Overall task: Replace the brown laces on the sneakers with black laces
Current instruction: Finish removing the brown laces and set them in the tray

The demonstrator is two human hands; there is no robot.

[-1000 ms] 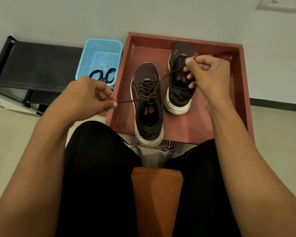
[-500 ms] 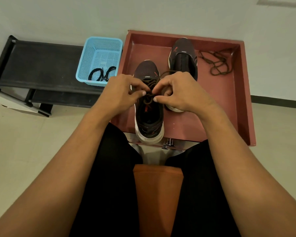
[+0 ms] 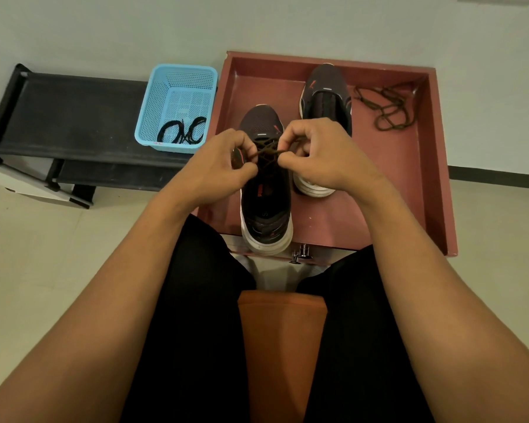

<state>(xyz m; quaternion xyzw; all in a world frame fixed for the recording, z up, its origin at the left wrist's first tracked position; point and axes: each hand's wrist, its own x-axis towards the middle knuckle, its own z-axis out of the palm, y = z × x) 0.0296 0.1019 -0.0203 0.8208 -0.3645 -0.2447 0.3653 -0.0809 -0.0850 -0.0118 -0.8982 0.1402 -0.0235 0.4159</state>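
Observation:
Two dark sneakers stand in a red tray (image 3: 434,178). The near sneaker (image 3: 266,209) carries a brown lace (image 3: 268,152) across its eyelets. My left hand (image 3: 223,166) and my right hand (image 3: 318,154) hover over its tongue, each pinching the brown lace, which runs taut between their fingertips. The far sneaker (image 3: 326,96) has no lace in it. A loose brown lace (image 3: 385,108) lies piled in the tray's back right corner. Black laces (image 3: 182,132) lie coiled in a light blue basket (image 3: 177,87) left of the tray.
A black low shoe rack (image 3: 68,117) stands on the left and carries the blue basket. The wall runs right behind the tray. I sit on an orange stool (image 3: 281,346) between my black-clad legs. Pale floor lies on both sides.
One second ago my hands held the lace ends stretched wide apart; both came in over the near sneaker's eyelets. Since half a second ago they keep working the lace at the same spot.

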